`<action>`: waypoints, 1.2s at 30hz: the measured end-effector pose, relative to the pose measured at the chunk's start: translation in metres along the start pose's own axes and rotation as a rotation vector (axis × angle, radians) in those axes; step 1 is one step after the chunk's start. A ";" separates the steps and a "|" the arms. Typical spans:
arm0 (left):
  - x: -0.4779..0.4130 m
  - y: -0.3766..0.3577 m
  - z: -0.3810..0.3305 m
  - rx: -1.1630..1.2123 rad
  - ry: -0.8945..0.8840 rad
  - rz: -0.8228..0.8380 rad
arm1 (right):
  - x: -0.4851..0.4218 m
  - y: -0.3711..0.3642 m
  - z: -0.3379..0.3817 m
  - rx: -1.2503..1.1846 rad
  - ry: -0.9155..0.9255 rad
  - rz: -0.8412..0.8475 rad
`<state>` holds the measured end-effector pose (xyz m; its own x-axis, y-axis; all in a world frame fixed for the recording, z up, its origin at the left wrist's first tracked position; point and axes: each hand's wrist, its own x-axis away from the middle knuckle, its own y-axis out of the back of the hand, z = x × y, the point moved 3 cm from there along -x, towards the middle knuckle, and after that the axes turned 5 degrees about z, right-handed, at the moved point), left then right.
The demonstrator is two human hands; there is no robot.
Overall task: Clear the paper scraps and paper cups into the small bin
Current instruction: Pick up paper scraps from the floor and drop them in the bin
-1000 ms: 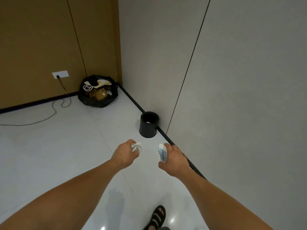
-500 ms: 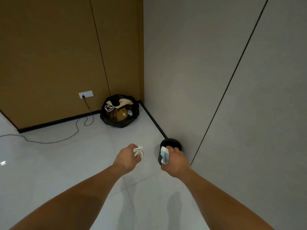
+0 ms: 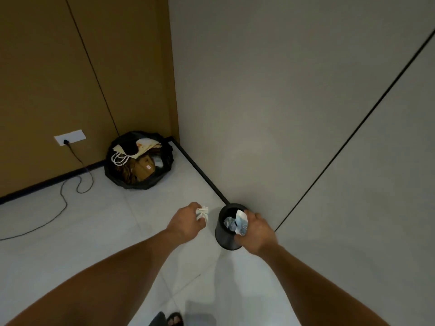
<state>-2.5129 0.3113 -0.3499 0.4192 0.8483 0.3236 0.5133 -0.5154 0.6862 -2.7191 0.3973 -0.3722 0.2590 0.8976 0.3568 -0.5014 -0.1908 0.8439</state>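
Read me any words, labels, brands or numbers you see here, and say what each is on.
Nothing here is legible.
Pale label on the brown box in the black rubbish bag: too small to read.
Orange mark on the paper bag: blurred.
Blue print on the crumpled paper in the right hand: blurred.

place: we see a bare indoor room corner, home or office we cannot tell | signs: glossy white floor tiles [image 3: 70, 231]; brown wall panel [image 3: 47, 67] upper left; grey wall panel [image 3: 259, 90] right; wall socket [image 3: 70, 137] with cable [image 3: 63, 201]; full black rubbish bag [image 3: 141, 185] centre left
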 end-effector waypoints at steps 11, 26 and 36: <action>-0.183 -0.026 -0.043 -0.194 -0.132 0.333 | -0.107 -0.005 -0.044 -0.169 -0.249 -0.012; -0.448 -0.222 0.056 -0.410 -0.215 0.681 | -0.338 -0.176 -0.165 -0.355 -0.600 0.078; -0.549 -0.366 0.180 -0.464 -0.334 0.768 | -0.470 -0.325 -0.243 -0.277 -0.700 0.008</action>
<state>-2.7965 0.0123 -0.8959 0.7465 0.1831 0.6397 -0.3087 -0.7563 0.5768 -2.8784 0.1336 -0.9116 0.6722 0.4168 0.6119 -0.6710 -0.0063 0.7414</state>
